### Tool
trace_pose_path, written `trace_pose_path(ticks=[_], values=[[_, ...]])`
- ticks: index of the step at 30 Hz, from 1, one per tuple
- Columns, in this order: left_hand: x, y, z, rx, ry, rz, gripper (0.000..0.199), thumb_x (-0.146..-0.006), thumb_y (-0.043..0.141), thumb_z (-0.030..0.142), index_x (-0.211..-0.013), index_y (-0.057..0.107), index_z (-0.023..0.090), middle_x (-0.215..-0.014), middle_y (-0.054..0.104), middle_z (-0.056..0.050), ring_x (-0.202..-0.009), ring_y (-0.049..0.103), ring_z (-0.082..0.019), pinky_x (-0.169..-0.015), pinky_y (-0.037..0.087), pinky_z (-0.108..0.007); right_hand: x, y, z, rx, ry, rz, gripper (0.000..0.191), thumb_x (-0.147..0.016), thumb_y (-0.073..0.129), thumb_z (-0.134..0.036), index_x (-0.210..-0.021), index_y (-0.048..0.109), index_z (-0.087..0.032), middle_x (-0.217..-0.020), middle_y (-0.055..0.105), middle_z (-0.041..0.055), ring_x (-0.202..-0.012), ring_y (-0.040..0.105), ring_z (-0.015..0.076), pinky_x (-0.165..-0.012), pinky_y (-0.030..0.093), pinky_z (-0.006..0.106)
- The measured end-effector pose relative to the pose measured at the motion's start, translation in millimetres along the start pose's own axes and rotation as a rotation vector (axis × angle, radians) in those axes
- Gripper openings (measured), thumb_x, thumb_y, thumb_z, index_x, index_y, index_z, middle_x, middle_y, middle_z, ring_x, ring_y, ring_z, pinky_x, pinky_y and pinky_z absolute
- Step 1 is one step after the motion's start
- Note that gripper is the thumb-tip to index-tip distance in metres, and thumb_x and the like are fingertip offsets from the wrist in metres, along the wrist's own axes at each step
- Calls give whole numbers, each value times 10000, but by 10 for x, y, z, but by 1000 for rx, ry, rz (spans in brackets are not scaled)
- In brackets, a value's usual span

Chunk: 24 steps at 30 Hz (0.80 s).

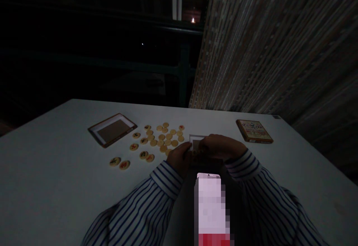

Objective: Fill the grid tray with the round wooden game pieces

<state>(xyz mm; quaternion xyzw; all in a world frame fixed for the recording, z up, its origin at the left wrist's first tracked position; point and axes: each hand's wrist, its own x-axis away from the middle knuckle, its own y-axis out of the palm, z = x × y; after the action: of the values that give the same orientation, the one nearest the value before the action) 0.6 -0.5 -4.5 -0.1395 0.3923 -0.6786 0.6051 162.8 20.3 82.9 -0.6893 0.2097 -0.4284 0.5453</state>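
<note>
Several round wooden pieces (pixel 161 137), some with red or dark characters, lie scattered left of centre on the white table. At the near edge of them a small open box (pixel 195 137) with a white inner rim sits between my hands. My left hand (pixel 179 159) is closed on the box's left side. Over the right part of the box is my right hand (pixel 222 147), its fingers bent inward and in shadow; what they hold, if anything, is hidden. A few round pieces show dimly inside the box between the hands.
An open, shallow box lid (pixel 112 129) lies at the left on the white table (pixel 61 171). A closed decorated box (pixel 254 131) is at the right. A lit phone (pixel 211 205) is in front of my body. String curtains (pixel 246 44) hang beyond the table.
</note>
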Motion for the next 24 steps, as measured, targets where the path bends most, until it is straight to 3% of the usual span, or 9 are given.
trace_pose_path(ticks=[14, 24], values=[[7, -41, 40, -8, -8, -11, 327, -756, 463, 158, -1055, 596, 158, -1064, 647, -70, -967, 601, -186, -869, 479, -334, -15, 7, 15, 16, 10, -8, 253, -720, 493, -209, -919, 642, -167, -859, 673, 92, -736, 626, 191, -548, 379, 236], [7, -37, 36, 14, -2, -8, 320, -766, 450, 178, -1051, 594, 163, -1054, 651, -62, -945, 607, -182, -841, 494, -321, -45, 36, 7, -37, -93, 104, 264, -781, 454, -247, -984, 617, -202, -918, 665, 68, -790, 613, 175, -607, 381, 234]])
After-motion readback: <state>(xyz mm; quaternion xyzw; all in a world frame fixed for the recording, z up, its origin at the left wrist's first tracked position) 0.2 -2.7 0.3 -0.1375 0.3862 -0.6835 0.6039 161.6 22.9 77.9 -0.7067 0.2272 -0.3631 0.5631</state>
